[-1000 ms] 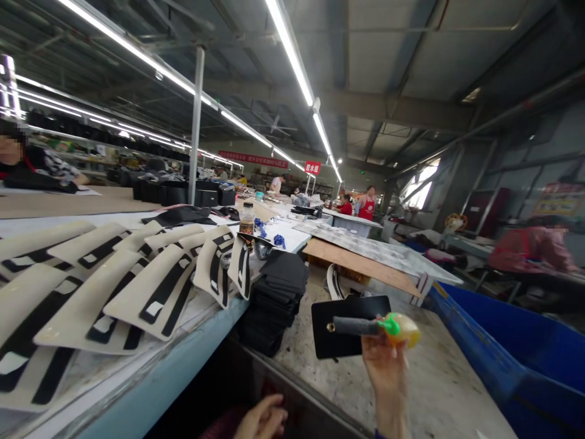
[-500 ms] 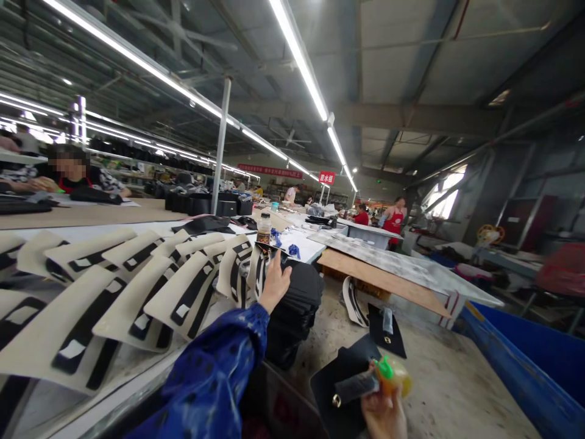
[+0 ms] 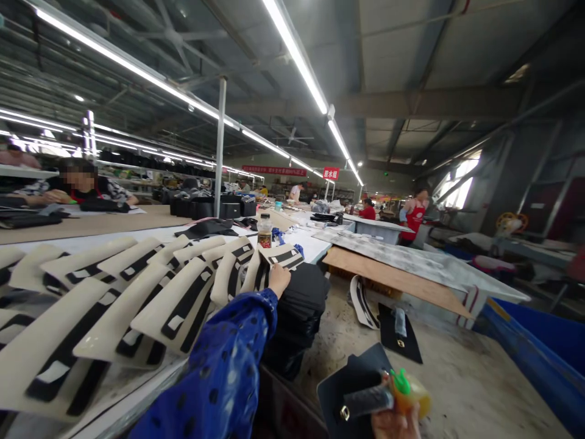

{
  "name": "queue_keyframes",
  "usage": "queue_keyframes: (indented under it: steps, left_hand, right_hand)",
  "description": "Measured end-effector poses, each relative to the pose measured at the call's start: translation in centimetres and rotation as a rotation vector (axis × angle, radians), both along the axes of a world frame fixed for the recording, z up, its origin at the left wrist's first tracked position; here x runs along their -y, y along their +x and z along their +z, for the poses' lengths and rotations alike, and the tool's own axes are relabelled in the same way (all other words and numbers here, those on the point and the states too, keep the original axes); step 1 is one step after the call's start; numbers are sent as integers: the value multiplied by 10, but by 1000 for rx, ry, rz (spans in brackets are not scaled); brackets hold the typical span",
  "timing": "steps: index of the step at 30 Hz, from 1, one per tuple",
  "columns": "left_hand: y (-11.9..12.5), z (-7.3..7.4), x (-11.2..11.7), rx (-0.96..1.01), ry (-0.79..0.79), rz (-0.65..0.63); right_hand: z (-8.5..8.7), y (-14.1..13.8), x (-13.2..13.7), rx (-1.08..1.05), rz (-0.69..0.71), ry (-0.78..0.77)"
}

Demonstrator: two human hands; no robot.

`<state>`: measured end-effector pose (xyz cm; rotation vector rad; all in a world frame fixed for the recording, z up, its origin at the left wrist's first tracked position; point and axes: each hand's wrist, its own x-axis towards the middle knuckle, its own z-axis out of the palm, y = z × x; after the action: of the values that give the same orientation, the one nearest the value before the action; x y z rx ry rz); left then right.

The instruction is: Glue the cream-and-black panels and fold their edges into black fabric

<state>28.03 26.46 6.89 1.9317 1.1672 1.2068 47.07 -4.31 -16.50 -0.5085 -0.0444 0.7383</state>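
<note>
My left hand pinches the near edge of a cream panel with black strips, beside a stack of black pieces. Rows of similar cream panels overlap on the table to the left. My right hand is closed round a yellow squeeze bottle with a green cap. Next to that hand is a black flap piece bearing a plastic-wrapped strap and a gold-coloured metal fitting. Whether the right hand also touches the flap piece is unclear.
A jar stands behind the panels. Another black piece and a curved cream panel lie on the right-hand worktop. A blue bin is at far right. A co-worker sits at the left table; others are farther back.
The cream panel in my left hand has turned from nearly edge-on to show its striped face. My right hand and the bottle appear slightly farther right and lower as the view shifts.
</note>
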Motion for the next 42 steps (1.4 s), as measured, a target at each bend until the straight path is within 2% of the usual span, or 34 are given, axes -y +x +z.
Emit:
queue_keyframes:
  steps: [2,4,7,9,15,17,21,24,27,31,34,36,37,39,42]
  left_hand:
    - [10,-6,3,-42,-68,14]
    - [17,-5,4,-71,-106,10]
    - [18,0,8,-111,-92,-17]
    - [12,-1,20,-133,-41,-38]
    - [-41,-28,97,-79,206,-67]
    - [-63,-30,115,-38,264,-57]
    - [-106,-20,123,35,273,-42]
    - [-128,-19,130,79,211,-145]
    - [-138,-37,152,121,91,-296]
    - [-140,-79,186,175,-122,-436]
    - [-135,-106,200,246,-311,-512]
    - [-129,-114,202,308,-417,-580]
    - [-125,-114,202,342,-454,-624]
    - [-117,-103,199,413,-496,-731]
    - [-108,-73,192,502,-503,-914]
  right_hand:
    - [2,1,2,-25,-5,11]
    - [7,-2,2,-44,-23,28]
    - [14,-10,0,-51,-64,65]
    - [17,-16,-2,-48,-86,84]
    - [21,-21,0,-49,-105,88]
    - [21,-20,1,-43,-91,88]
    - [24,-20,3,-43,-70,99]
    - [33,-27,8,-75,-56,142]
    - [53,-46,17,-133,25,232]
    - [93,-82,30,-224,178,409]
    - [124,-104,34,-262,301,552]
    - [139,-116,34,-276,378,639]
    - [145,-121,34,-279,418,673]
    - [150,-134,35,-275,514,709]
    - [145,-160,35,-251,670,670]
